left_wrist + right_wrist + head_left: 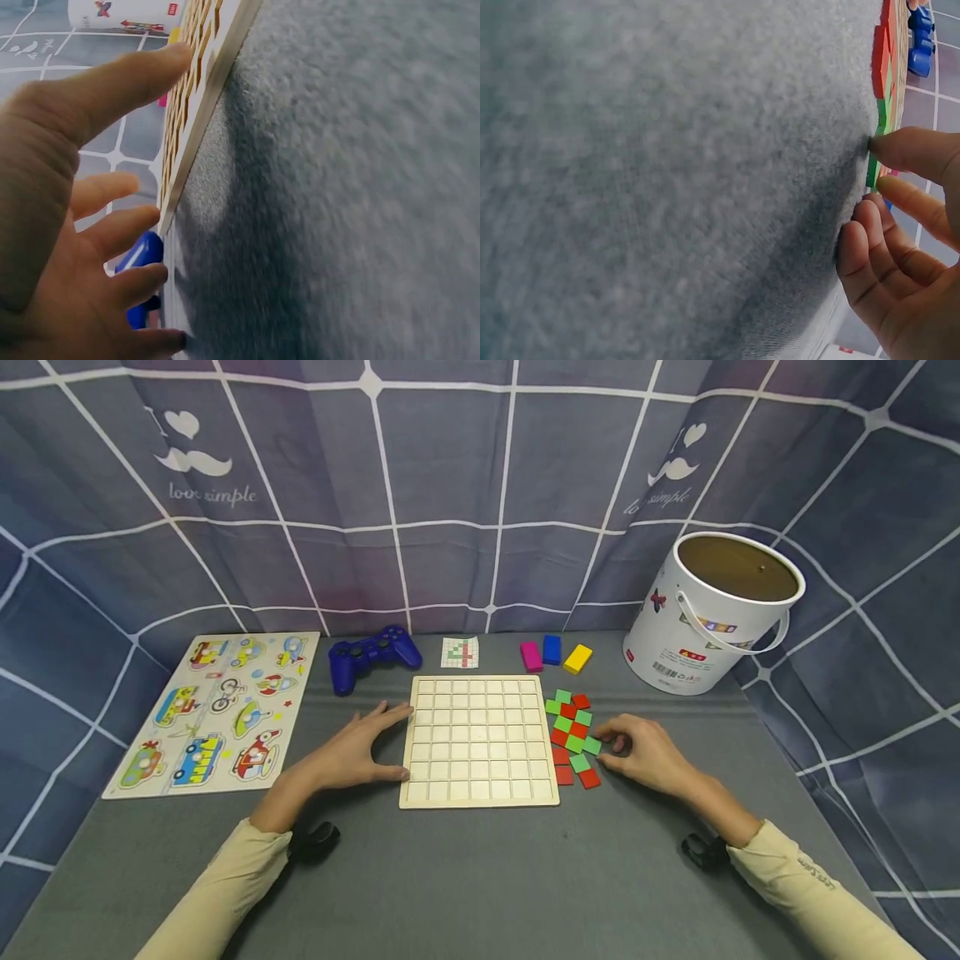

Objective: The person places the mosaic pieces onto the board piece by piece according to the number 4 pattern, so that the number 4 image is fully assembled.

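Note:
A pale wooden grid board [480, 743] lies flat on the grey table. My left hand [352, 750] is at its left side with the fingers spread and the thumb and index fingertips right at the board's edge. In the left wrist view the thumb [135, 82] rests on the board's rim. Several red and green square tiles [564, 775] lie loosely along the board's right side. At their right edge my right hand [647, 753] pinches a green tile [872, 171] between thumb and index finger, while its other fingers are curled.
Behind the board lie a small grid pattern card [460, 652] and pink, blue and yellow blocks [552, 650]. A blue game controller [373, 657] sits back left, beside a vehicle puzzle board [225, 714]. The white bucket [675, 643] stands at back right, near the curtain.

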`<action>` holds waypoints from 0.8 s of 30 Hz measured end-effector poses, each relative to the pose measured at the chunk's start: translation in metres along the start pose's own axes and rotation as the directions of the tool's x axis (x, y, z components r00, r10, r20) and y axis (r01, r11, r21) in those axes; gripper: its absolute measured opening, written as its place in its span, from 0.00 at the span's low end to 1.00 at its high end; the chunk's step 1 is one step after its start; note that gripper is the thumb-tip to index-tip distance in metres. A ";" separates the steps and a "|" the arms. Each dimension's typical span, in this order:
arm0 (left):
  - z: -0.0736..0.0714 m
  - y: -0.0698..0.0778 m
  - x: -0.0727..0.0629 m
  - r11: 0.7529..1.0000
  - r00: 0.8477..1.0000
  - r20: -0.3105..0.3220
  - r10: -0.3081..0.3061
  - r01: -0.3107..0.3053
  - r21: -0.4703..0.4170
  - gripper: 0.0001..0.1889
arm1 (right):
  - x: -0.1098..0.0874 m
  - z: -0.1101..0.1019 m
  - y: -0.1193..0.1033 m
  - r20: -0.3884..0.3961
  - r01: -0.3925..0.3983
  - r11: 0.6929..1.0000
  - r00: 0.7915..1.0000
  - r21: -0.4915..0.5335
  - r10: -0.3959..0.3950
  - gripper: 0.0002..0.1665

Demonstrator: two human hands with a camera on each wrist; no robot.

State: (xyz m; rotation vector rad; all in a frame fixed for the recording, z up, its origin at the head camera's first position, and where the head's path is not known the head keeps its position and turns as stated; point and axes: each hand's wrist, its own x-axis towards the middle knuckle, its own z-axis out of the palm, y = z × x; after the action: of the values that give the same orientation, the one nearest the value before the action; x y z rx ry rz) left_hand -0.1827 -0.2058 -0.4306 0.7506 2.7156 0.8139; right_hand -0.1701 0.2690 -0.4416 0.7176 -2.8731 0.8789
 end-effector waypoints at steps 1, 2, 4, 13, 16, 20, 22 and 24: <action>0.001 0.000 0.001 1.000 1.000 0.002 0.004 -0.004 0.001 0.55 | 0.000 0.000 0.001 -0.003 0.000 1.000 1.000 0.003 0.000 0.18; 0.002 -0.001 0.003 1.000 1.000 0.004 0.008 -0.008 0.003 0.56 | 0.000 0.001 0.001 -0.005 -0.004 1.000 1.000 0.002 0.004 0.18; 0.003 0.000 0.004 1.000 1.000 0.017 0.013 -0.013 0.003 0.56 | 0.000 0.002 0.001 -0.006 -0.012 1.000 1.000 -0.006 0.012 0.18; 0.003 -0.004 0.005 1.000 0.999 0.051 0.019 -0.018 -0.016 0.53 | 0.003 0.008 0.001 -0.024 -0.012 1.000 1.000 0.014 0.012 0.17; 0.006 -0.006 0.005 0.999 0.998 0.049 0.025 -0.023 -0.034 0.53 | 0.003 0.006 0.001 -0.021 -0.031 0.998 0.999 0.048 0.032 0.17; 0.007 -0.007 0.004 0.999 0.998 0.050 0.029 -0.026 -0.048 0.54 | 0.005 0.001 0.001 -0.031 -0.034 0.995 0.999 0.089 0.037 0.18; 0.006 -0.007 0.004 0.999 0.998 0.049 0.028 -0.026 -0.048 0.53 | 0.009 -0.001 -0.002 -0.043 -0.023 0.994 0.999 0.105 0.027 0.19; 0.005 -0.006 0.004 0.999 0.998 0.047 0.028 -0.026 -0.047 0.53 | 0.015 -0.001 -0.006 -0.051 -0.014 0.991 0.998 0.130 0.021 0.19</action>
State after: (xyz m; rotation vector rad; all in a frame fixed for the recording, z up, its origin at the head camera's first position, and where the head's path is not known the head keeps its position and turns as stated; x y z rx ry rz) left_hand -0.1871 -0.2055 -0.4387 0.7884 2.6401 0.8509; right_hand -0.1809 0.2594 -0.4349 0.6705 -2.8018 1.0777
